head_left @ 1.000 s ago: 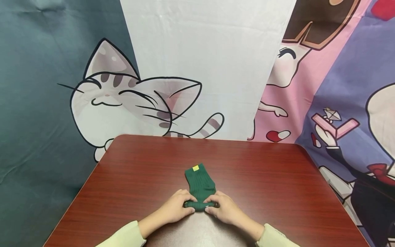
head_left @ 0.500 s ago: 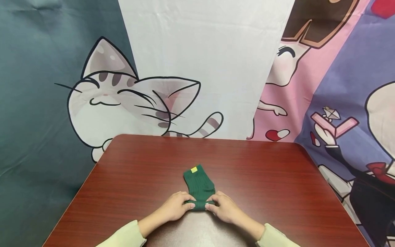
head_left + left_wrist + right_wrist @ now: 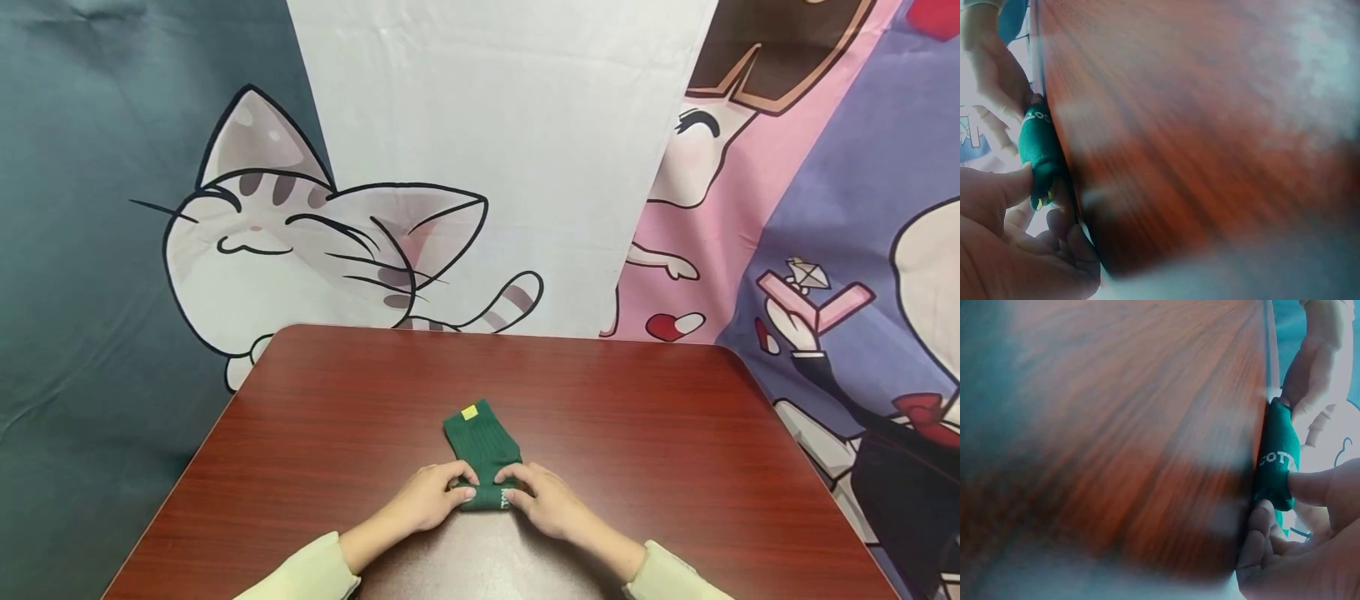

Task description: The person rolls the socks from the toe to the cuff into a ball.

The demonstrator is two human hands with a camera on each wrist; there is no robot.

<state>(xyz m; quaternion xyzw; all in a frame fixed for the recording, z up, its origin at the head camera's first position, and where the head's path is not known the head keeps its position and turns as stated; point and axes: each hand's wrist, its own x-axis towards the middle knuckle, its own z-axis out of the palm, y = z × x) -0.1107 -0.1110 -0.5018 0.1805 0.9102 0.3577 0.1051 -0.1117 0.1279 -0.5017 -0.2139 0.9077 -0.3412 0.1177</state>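
Observation:
A dark green ribbed sock [image 3: 483, 440] with a yellow tag on its far end lies on the table in the head view. Its near end is rolled into a thick band, with white lettering at the band's right. My left hand [image 3: 437, 495] pinches the left end of the roll between thumb and fingers. At the opposite end, my right hand [image 3: 545, 500] grips the roll the same way. From the left wrist, the rolled sock [image 3: 1042, 145] appears end-on between both hands. The right wrist view shows my thumb against the roll [image 3: 1277, 447], just below the lettering.
The sock rests on a reddish-brown wooden table [image 3: 637, 417] with rounded far corners. Behind it hangs a cloth backdrop [image 3: 510, 125] printed with a cartoon cat and cartoon figures.
The roll has turned under my fingers, so the white lettering now faces up at its right end. The sock's tagged end has shifted slightly left, and both hands stay at the roll's ends.

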